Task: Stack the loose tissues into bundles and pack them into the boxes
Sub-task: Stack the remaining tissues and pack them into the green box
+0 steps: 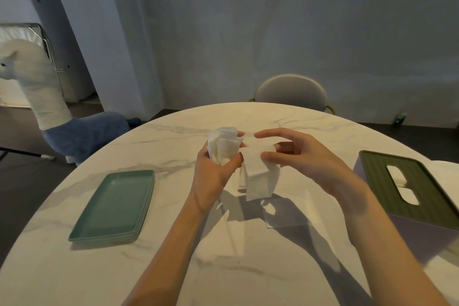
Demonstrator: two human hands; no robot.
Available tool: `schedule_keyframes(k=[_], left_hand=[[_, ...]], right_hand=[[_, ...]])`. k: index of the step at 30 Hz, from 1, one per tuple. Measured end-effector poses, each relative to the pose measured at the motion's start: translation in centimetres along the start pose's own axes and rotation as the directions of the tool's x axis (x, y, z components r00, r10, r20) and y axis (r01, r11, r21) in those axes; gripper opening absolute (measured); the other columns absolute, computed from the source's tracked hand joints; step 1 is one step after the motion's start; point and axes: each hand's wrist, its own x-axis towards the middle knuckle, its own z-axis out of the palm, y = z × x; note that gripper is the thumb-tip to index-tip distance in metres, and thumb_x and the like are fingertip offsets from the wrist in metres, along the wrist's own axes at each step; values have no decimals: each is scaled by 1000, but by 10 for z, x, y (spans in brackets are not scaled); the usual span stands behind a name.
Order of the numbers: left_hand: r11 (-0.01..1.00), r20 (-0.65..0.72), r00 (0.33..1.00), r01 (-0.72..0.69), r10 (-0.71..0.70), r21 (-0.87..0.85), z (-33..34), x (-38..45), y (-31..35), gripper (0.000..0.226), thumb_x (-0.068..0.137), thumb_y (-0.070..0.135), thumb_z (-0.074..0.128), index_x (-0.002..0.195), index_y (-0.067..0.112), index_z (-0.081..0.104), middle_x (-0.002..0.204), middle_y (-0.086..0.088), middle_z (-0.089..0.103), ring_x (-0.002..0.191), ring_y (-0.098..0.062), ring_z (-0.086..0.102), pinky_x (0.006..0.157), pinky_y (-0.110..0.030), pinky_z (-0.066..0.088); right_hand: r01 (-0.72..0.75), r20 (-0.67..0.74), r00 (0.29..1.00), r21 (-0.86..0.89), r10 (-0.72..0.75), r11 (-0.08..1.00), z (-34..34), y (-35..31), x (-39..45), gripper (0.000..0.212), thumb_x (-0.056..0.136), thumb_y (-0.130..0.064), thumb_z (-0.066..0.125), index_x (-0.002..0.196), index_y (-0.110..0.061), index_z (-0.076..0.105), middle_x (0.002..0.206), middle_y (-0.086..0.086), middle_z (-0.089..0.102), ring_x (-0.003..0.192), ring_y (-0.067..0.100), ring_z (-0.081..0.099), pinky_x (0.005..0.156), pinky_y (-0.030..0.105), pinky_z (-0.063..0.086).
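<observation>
At far left, beside the tabletop, stands a plush alpaca toy [49, 119] with a white head and neck and a blue body. A round white marble tabletop [223, 268] fills the lower view. On its left part lies a shallow rectangular green tray [115, 206], flat and apart from everything else. Near the middle, the person's left hand [213, 171] is raised above the tabletop, thumb and fingers curled round a bundle of folded white tissues [224, 145], which stands upright in the grip with its edges fanned at the top. Just right of it, the right hand [295, 154] pinches a single white tissue [260, 176] between thumb and fingers; the sheet hangs down from the pinch towards the tabletop, and its upper corner reaches almost to the bundle. Whether the two touch cannot be told. Beyond the hands, at the far edge of the tabletop, a grey round-backed chair [291, 92] faces in. At the right edge sits a lilac tissue box [422, 238] with a dark green ribbed lid [372, 169], which has an oval slot showing white tissue inside
</observation>
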Motion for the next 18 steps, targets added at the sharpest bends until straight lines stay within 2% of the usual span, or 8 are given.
schedule_keyframes(k=[4, 7, 9, 11, 12, 14, 16, 18], left_hand=[[999, 39, 998, 40, -39, -20, -1, 1, -3, 65, 79, 51, 81, 128, 14, 59, 109, -1, 71, 105, -27, 69, 91, -47, 61], [992, 106, 992, 73, -61, -106, -4, 0, -6, 70, 79, 48, 82, 127, 3, 58, 112, -10, 70, 108, -32, 68, 94, -51, 58], [983, 143, 983, 133, -114, -130, -5, -1, -5, 62, 80, 40, 80, 129, 7, 60, 117, -18, 68, 114, -40, 66, 95, -58, 56], [973, 160, 974, 182, -160, -140, -3, -1, -4, 55, 79, 35, 77, 128, 13, 63, 115, -22, 67, 107, -44, 66, 89, -59, 58], [972, 156, 973, 191, -169, -137, -2, -2, -3, 52, 78, 35, 77, 124, 15, 66, 108, -21, 68, 96, -42, 66, 80, -55, 59], [976, 136, 976, 186, -170, -115, 0, -3, 2, 46, 76, 35, 78, 118, 17, 69, 92, -11, 69, 78, -27, 62, 67, -39, 54], [982, 145, 976, 177, -165, -69, 2, -5, 2, 43, 82, 30, 78, 121, 17, 67, 90, -7, 69, 77, -19, 62, 67, -33, 52], [978, 170, 969, 194, -180, -72, 5, -5, 2, 48, 85, 32, 76, 128, 16, 64, 100, -8, 69, 83, -20, 62, 70, -34, 52]], right_hand=[[17, 92, 995, 174, -33, 985, -5, -3, -3, 27, 99, -19, 61, 117, -34, 75, 119, -18, 71, 113, 9, 66, 93, 25, 57], [58, 162, 983, 140, -81, 988, -4, -4, -6, 33, 97, -9, 64, 121, -30, 73, 119, -18, 72, 112, 6, 67, 90, 22, 57], [108, 105, 988, 39, -111, 993, -1, -4, -4, 30, 91, -15, 73, 115, -33, 75, 114, -20, 73, 107, 5, 68, 86, 18, 57], [112, -16, 994, -2, -112, 994, 3, -2, -2, 18, 89, -22, 76, 103, -34, 77, 99, -22, 73, 94, 5, 69, 75, 13, 55], [96, -88, 992, 1, -96, 995, 6, -2, 0, 14, 89, -24, 75, 96, -36, 76, 92, -22, 72, 88, 7, 67, 69, 11, 53], [73, -206, 976, -7, -72, 997, 11, -1, 3, 11, 89, -30, 74, 88, -41, 72, 89, -20, 69, 84, 12, 63, 64, 13, 51], [49, -255, 965, -25, -53, 999, 13, 0, 5, 8, 90, -35, 71, 87, -42, 69, 91, -23, 66, 84, 11, 63, 65, 13, 50], [29, -240, 970, 19, -23, 999, 13, 1, 5, 10, 96, -30, 68, 91, -37, 73, 86, -18, 70, 75, 8, 64, 60, 14, 50]])
